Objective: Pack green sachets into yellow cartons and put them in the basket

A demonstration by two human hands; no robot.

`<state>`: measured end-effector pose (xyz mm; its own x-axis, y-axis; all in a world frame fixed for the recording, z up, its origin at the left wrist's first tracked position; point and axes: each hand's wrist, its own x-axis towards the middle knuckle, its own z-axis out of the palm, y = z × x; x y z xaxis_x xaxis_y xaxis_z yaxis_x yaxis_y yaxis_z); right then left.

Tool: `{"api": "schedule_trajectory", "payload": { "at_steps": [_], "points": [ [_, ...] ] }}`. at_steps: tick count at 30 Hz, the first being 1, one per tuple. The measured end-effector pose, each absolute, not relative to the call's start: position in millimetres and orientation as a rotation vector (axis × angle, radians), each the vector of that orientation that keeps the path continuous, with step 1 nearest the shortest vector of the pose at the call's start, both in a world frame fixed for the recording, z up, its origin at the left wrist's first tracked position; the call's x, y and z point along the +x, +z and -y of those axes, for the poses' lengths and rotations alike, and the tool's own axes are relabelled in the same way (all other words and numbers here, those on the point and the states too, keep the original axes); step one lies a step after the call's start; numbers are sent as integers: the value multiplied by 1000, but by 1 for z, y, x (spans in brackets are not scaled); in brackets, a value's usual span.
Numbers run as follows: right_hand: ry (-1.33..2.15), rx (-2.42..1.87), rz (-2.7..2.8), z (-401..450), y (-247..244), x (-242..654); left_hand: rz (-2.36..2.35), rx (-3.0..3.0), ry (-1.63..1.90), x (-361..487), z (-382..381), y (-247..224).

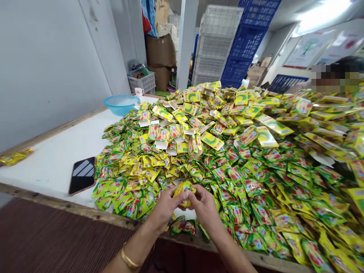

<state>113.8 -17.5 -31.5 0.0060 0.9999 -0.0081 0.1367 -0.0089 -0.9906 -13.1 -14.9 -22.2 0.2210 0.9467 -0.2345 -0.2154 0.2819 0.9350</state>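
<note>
Both hands meet near the table's front edge around a small yellow packet point(184, 186). My left hand point(167, 203) grips its left side, with the thumb on top. On the other side my right hand point(201, 201) pinches it, its thumb touching the left one. Much of the packet is hidden by the fingers. Green packets point(182, 226) lie just below the hands at the table edge. A wide spread of green and yellow packets point(233, 172) surrounds the hands. Behind it rises a heap of small yellow printed boxes point(212, 141), some with open flaps.
A phone point(82, 176) lies on the white table point(54, 159) at left, with a yellow packet strip point(17, 157) beyond it. Farther back are a blue basin point(121, 108) and a cup point(139, 91). Stacked crates point(218, 41) stand behind; a person point(338, 74) is at far right.
</note>
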Motion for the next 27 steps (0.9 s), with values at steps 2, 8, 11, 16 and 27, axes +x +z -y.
{"api": "schedule_trajectory", "payload": {
  "at_steps": [2, 8, 11, 16, 27],
  "points": [
    [1021, -1382, 1466, 4, -22, 119, -1055, 884, 1054, -20, 13, -25],
    [207, -1654, 1745, -69, 24, 133, -1290, 982, 965, -38, 17, -28],
    [56, -1874, 1838, -102, 31, 126, -1345, 1228, 869, -31, 41, -31],
    [72, -1883, 1817, -115, 23, 122, -1337, 1579, 696, -15, 70, -40],
    [-464, -1299, 2141, 32, -22, 160, -1492, 1221, 986, -60, 2, -43]
  ]
}}
